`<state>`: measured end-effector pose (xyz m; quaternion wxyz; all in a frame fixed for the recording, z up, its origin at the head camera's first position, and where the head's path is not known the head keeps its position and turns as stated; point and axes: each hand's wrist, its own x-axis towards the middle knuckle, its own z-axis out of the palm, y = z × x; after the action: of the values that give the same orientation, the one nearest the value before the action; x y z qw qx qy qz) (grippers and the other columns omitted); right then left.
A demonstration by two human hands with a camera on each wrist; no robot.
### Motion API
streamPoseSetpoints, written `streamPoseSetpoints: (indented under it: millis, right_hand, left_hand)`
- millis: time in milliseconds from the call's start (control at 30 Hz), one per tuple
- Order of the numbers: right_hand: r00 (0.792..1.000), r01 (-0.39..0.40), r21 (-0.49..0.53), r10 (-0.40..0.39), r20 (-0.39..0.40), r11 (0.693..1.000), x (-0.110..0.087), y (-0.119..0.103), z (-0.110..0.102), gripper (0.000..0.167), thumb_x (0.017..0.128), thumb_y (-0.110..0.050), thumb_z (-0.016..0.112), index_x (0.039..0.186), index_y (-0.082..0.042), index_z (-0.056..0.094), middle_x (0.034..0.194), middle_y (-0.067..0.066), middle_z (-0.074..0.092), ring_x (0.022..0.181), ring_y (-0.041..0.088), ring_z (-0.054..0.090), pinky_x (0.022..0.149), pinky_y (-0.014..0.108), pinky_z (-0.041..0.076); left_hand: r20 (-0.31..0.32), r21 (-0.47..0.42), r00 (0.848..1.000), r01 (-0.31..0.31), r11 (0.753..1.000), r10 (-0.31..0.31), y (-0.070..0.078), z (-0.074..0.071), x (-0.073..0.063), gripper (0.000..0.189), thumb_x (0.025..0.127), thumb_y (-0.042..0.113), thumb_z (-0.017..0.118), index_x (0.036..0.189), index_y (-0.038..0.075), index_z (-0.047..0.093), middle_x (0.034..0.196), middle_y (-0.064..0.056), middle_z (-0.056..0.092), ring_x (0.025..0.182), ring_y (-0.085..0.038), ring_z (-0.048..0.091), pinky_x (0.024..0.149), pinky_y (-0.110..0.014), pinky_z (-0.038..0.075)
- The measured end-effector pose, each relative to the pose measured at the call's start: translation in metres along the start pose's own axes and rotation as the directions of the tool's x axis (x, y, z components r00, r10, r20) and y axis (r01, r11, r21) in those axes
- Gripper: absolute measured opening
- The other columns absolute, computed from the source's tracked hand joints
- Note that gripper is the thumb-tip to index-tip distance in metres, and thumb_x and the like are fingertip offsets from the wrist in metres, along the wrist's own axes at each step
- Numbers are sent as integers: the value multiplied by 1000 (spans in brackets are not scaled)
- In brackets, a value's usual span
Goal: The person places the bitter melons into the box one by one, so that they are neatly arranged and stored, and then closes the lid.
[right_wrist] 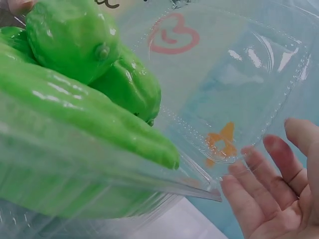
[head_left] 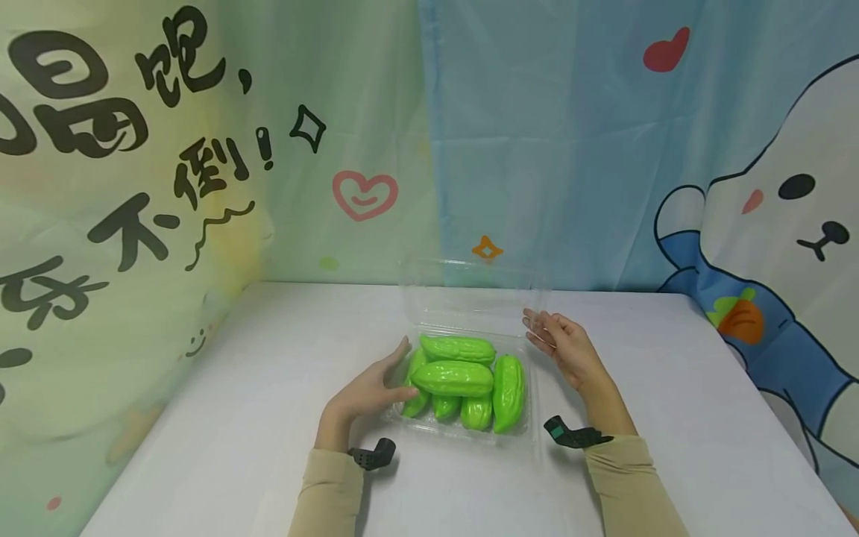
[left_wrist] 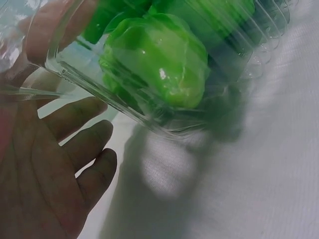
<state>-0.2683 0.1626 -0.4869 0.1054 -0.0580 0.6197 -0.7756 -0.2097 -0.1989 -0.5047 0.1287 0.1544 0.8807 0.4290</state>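
A clear plastic clamshell box [head_left: 463, 436] sits on the white table with its lid [head_left: 473, 294] standing raised at the back. Several glossy green, long, ridged imitation fruits or vegetables [head_left: 453, 378] fill it, one lying across the top of others. My left hand [head_left: 365, 391] is at the box's left side, thumb over the rim and the other fingers spread along the outside; the left wrist view shows those fingers [left_wrist: 87, 149] loosely extended by the wall. At the lid's right edge is my right hand [head_left: 562, 344], its fingers [right_wrist: 261, 174] extended and fingertips right at the plastic.
A white-covered table [head_left: 268, 418] spreads around the box. Behind it hangs a printed curtain [head_left: 537, 149] with lettering, hearts and a cartoon animal. Dark wrist camera mounts [head_left: 576, 432] sit on both forearms.
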Motion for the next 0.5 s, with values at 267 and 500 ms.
streamPoseSetpoints:
  millis: [267,500]
  right_hand:
    - [998,5,14,-6,68,1000,-4,-3,0,22,97,-24,54,108,-4,55,127,-6,60,113,2,59,96,18,49]
    - [991,-39,-143,57,119,989,-10,-3,-5,42,101,-24,47,138,-11,36,132,6,55,111,4,60,95,17,48]
  left_hand:
    - [5,0,1000,-13,1000,13,3,0,-1,97,82,49,68,153,21,10,159,1,17,147,-20,16,120,-43,15]
    - [9,-9,1000,-16,1000,16,2,-1,-1,94,84,50,65,153,20,10,159,2,17,147,-19,15,121,-42,13]
